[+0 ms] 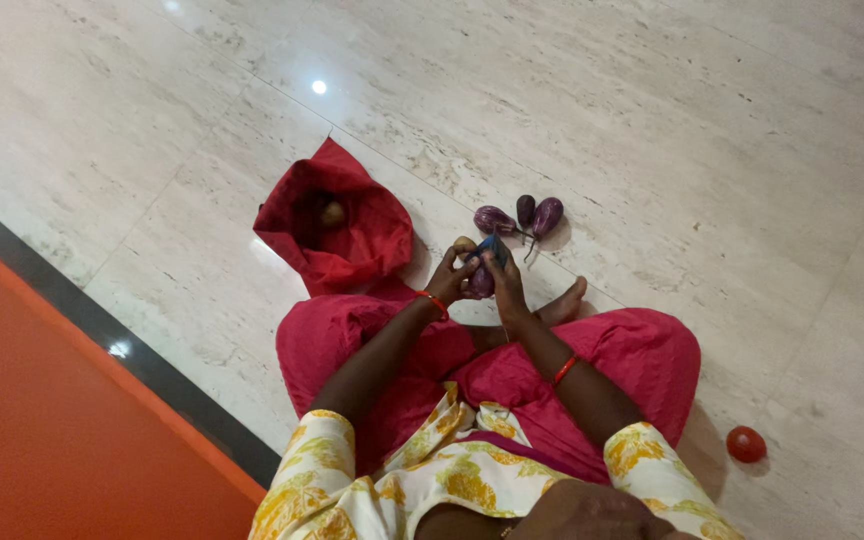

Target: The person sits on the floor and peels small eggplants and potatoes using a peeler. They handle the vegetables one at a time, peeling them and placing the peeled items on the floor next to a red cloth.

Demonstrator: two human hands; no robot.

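while the person sat cross-legged on the pale stone floor (652,120), both hands met just above the lap, out in front of the red trousers (642,350). the left hand (449,278) was curled around a small purple eggplant (481,281), fingers wrapped narrow about it so that it stayed steady and lifted off the floor. the right hand (505,280) was closed too, pinched on something dark and bluish (490,247) pressed against the top of the eggplant; it looked like a small knife or peeler, though it was too small to tell which. the two hands touched at the eggplant, which sat between them.

three more eggplants (522,216) lay close together on the floor just beyond the hands, stems trailing, near enough to be picked up without leaning. a red cloth bag (352,235) stood open to the left of the hands, its mouth gaping toward the person, with a pale round thing (332,213) showing inside. a bare foot (564,300) poked out beside the right wrist. a red tomato (746,444) rested alone on the floor, well apart from the rest, by the right knee. an orange band (62,430) with a dark border ran along the left edge.
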